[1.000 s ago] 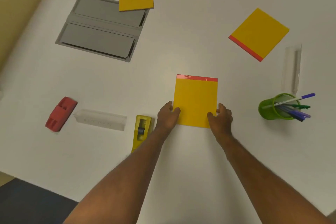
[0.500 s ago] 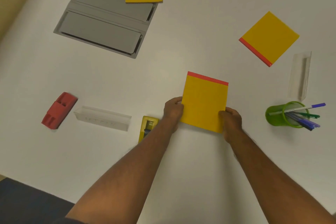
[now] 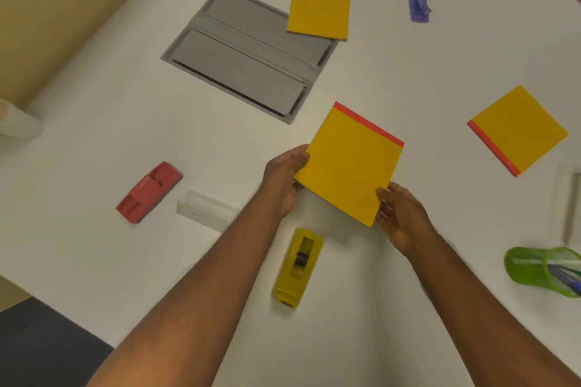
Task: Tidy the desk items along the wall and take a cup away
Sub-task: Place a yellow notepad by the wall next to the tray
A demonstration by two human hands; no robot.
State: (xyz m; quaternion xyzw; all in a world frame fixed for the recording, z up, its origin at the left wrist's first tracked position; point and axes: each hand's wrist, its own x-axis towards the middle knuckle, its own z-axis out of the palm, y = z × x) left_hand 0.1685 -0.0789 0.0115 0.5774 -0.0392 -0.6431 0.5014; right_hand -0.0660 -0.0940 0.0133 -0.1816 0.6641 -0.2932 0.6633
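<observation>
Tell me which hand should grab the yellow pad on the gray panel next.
Left, probably. The left hand grips the held pad on the side nearer the pad on the gray panel; the right hand holds the pad's near corner, farther away.

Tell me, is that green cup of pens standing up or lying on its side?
Cannot tell for sure. The green cup sits at the frame's edge, its mouth toward the right with pens poking out; the wide lens could make an upright cup look tipped.
</observation>
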